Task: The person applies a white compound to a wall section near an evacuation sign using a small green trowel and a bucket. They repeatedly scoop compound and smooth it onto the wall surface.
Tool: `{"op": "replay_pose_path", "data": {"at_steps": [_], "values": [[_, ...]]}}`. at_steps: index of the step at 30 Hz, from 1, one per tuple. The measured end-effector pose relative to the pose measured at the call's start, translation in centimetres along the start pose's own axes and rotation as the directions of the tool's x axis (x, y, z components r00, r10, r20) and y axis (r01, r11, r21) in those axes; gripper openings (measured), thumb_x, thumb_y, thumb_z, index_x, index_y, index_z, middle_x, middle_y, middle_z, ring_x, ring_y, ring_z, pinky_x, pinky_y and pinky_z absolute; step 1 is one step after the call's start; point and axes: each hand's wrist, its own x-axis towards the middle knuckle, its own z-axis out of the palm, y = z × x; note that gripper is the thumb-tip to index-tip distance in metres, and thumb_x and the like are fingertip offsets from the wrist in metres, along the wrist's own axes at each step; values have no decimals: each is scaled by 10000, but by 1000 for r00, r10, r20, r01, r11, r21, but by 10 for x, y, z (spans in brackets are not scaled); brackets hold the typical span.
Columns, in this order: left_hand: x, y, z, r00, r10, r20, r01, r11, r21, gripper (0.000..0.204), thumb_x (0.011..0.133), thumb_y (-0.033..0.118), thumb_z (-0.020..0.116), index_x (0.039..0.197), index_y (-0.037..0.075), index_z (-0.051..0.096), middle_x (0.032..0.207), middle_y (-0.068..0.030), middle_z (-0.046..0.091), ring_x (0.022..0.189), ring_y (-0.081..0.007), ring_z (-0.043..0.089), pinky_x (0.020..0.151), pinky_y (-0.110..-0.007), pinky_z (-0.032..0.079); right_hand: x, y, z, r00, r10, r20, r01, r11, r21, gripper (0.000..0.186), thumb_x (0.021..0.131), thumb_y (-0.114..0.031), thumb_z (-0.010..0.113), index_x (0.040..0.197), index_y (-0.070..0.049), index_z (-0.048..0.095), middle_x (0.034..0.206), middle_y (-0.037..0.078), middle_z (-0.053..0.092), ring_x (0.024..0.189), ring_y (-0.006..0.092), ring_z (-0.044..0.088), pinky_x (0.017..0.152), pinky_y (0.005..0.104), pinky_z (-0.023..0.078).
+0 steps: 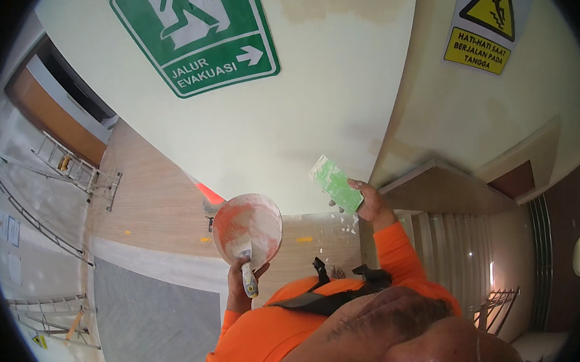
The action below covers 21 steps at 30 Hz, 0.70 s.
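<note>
My left hand (pixel 238 291) grips a round bowl (pixel 223 217) from its near edge, with its fingers partly hidden beneath. The bowl is smeared with whitish putty and pinkish residue. A putty knife (pixel 250 281) leans in it, blade inside and worn handle jutting over the rim near my left fingers. Closed around one end of a flat green putty spreader (pixel 338 186) is my right hand (pixel 372 206). White putty coats the spreader's far end, which is in front of the pale wall (pixel 287 135); whether it touches the wall I cannot tell.
Green and yellow signs (pixel 222 46) (pixel 483 23) hang on the walls. Stairs (pixel 446 244) drop away at the right, beside a low wall (pixel 436 188). Ladders (pixel 70 164) stand at the left. White flecks (pixel 346 224) dot the wooden floor (pixel 144 183) below my right hand.
</note>
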Motion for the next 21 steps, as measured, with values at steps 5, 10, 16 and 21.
{"op": "replay_pose_path", "data": {"at_steps": [5,10,16,21], "values": [[-5,19,-35,1000,20,20,-19,999,-29,463,899,190,606,1329,51,507,1202,-106,650,1100,-295,660,941,-515,570,-15,29,40,999,8,34,-6,998,-70,679,919,-341,623,1465,11,427,1266,168,622,1035,301,690,706,365,554],[-26,41,-100,998,39,43,-35,996,-84,480,897,175,608,1348,57,492,1226,-107,642,1102,-297,658,937,-511,577,-15,78,98,996,9,91,5,988,-151,763,878,-290,651,1513,7,349,1358,179,562,1088,317,679,712,347,565],[-54,69,-222,999,50,19,-45,979,-197,472,899,148,588,1349,53,482,1232,-110,629,1112,-300,650,922,-514,593,-2,166,187,994,10,113,12,980,-199,748,865,-218,659,1506,17,353,1335,187,584,1141,359,662,701,340,602],[-87,92,-324,988,130,-77,-146,950,-275,421,897,172,609,1293,45,541,1170,-109,682,1056,-291,694,898,-510,604,26,252,251,985,60,164,-57,998,-23,716,897,-258,658,1494,16,373,1346,210,582,1135,398,657,663,395,627]]}}
